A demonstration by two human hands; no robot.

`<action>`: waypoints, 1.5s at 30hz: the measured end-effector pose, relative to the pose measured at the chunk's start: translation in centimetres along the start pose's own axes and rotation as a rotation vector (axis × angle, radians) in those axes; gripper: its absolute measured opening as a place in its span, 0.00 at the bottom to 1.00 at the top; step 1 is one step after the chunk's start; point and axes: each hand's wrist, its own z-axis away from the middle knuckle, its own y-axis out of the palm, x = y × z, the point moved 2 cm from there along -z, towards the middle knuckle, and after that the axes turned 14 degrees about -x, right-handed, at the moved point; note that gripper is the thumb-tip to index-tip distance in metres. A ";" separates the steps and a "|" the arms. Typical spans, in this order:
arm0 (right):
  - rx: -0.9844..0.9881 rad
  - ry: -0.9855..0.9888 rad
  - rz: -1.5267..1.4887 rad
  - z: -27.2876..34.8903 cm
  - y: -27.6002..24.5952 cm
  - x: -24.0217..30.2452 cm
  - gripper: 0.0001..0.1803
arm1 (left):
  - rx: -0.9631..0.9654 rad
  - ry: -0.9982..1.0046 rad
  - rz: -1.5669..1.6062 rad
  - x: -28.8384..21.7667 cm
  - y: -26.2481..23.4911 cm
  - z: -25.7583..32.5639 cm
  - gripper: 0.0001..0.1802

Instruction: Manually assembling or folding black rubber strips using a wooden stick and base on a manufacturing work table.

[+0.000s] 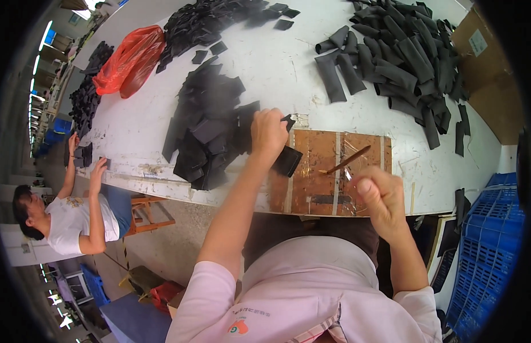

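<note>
My left hand (269, 134) is closed over the right edge of a heap of flat black fabric pieces (205, 126); a dark piece (288, 121) pokes out at its fingertips. Just below that hand, a small black rectangular piece (288, 162) rests on the left part of a worn brown board (317, 148) at the table's near edge. A thin brown pointed stick (351, 158) lies slantwise across the board. My right hand (382, 200) is curled into a fist over the board's lower right corner, and what its fingers hold, if anything, is hidden.
Black fabric tubes (402, 57) are piled at the far right beside a cardboard box (485, 74). More black pieces (205, 23) and a red plastic bag (131, 60) lie at the back left. Blue crates (488, 246) stand right. A co-worker (76, 220) sits at the left, handling black pieces.
</note>
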 end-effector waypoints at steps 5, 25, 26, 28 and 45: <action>0.118 -0.003 0.039 2.2 2.0 -0.4 0.10 | -0.575 0.164 0.386 -3.4 -5.3 -0.7 0.07; -0.371 -0.409 0.191 2.2 6.1 -0.9 0.12 | 0.133 -1.019 1.465 -5.7 -8.3 12.7 0.15; -0.361 -0.467 0.269 2.4 5.6 -0.9 0.12 | 0.066 -0.932 1.318 -5.9 -8.7 12.7 0.14; -0.373 -0.567 0.383 2.4 5.0 -0.6 0.13 | 0.055 -0.858 1.337 -7.0 -10.0 12.2 0.13; -0.288 -0.851 0.672 2.9 5.0 -1.1 0.11 | 0.166 -0.908 1.304 -6.9 -11.0 11.0 0.06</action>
